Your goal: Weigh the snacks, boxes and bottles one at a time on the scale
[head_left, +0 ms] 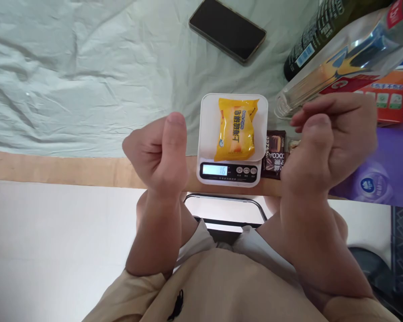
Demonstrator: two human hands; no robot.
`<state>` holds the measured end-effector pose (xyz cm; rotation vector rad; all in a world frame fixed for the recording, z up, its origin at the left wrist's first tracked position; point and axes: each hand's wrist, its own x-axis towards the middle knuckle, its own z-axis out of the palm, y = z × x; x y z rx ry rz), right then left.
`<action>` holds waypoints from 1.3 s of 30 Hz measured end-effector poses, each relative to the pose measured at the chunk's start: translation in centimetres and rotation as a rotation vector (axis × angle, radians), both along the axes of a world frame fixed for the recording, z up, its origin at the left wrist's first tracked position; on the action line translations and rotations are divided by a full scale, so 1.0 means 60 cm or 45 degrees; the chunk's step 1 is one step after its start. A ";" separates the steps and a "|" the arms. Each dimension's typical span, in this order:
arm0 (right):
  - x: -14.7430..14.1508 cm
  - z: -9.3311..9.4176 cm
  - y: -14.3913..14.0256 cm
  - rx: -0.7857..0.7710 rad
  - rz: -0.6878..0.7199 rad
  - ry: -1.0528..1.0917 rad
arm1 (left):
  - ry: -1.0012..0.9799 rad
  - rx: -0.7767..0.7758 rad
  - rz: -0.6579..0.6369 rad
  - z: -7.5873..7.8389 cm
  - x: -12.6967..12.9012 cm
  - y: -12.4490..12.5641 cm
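Observation:
A yellow packet of sulfur soap (237, 129) lies on the white platform of a small digital kitchen scale (205, 134), whose lit display seems to read 16. To the left of the scale, my left hand (159, 152) is closed in a fist, thumb along the top, apart from the scale. My right hand (329, 138) hovers to the right with its fingers curled in and nothing visible in them. Partly behind it, a dark cocoa snack packet (273, 154) lies against the scale's right side.
A black phone (227, 30) rests on the pale green cloth (87, 80). At the right are a dark bottle (317, 33), a clear plastic bottle (349, 58), an orange box (389, 96) and a purple tissue pack (386, 165). The table's wooden front edge (53, 167) runs below.

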<state>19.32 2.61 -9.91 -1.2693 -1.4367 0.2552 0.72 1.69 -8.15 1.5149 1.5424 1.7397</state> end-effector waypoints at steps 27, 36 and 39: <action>-0.003 -0.002 0.002 -0.332 0.225 -0.097 | -0.030 -0.182 -0.354 -0.026 -0.010 0.016; -0.004 0.010 -0.004 -0.641 0.106 -0.534 | 0.539 -0.615 -0.262 -0.018 -0.004 0.011; -0.007 0.013 -0.007 -0.636 0.070 -0.584 | 0.620 -0.637 -0.276 -0.012 0.003 0.010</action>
